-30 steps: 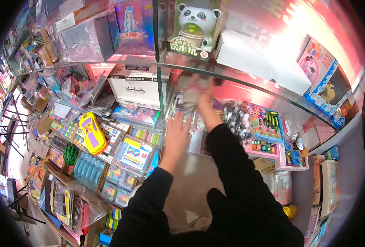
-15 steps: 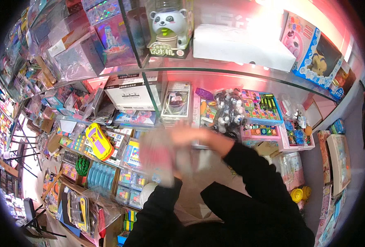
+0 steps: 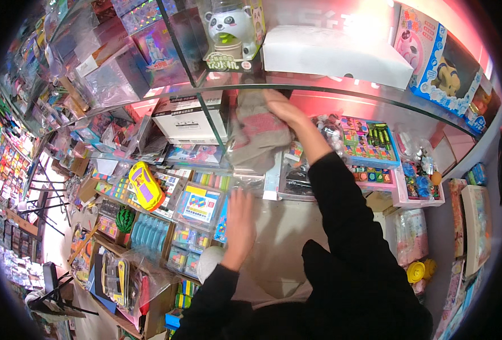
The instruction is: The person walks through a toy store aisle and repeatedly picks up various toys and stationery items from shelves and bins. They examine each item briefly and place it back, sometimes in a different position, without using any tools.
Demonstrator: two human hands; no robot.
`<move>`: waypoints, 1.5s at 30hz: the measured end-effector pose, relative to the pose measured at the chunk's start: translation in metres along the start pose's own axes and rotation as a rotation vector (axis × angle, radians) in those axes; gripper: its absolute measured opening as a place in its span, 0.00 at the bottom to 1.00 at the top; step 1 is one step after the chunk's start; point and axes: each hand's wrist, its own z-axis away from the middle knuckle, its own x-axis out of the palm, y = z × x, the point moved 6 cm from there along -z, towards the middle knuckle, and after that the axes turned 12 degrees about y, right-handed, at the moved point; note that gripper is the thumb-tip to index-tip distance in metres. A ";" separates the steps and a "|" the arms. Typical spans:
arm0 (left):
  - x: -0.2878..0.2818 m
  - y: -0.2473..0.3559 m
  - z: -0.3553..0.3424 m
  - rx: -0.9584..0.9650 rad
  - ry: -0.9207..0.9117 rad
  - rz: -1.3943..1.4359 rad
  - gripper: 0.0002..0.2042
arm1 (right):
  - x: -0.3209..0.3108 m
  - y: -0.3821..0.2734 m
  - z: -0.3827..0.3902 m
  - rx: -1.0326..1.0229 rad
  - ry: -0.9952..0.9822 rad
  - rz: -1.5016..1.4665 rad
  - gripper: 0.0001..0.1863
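A grey-brown cloth [image 3: 256, 141] with a pink patch hangs spread out below the upper glass shelf. My right hand [image 3: 285, 110] grips its upper right edge, reaching up to that shelf's front edge. The cloth covers part of the lower glass shelf and the things behind it. My left hand [image 3: 241, 229] holds nothing, its fingers stretched out, lower down beside a clear-lidded box with a blue and white label [image 3: 197, 204]. To its left lies a yellow and purple toy car [image 3: 146, 186].
A boxed panda dispenser [image 3: 231, 34] and a long white box [image 3: 330, 56] stand on the upper glass shelf [image 3: 319, 89]. Trays of small toys [image 3: 370, 141] sit at right. Blue cases [image 3: 149, 232] and other packed goods crowd the left.
My right hand has moved up with the cloth, away from my left hand. The left hand is now apart from the cloth.
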 end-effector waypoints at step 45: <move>0.116 0.134 -0.155 0.225 -0.097 0.106 0.32 | -0.202 0.154 0.457 0.779 0.804 -0.740 0.21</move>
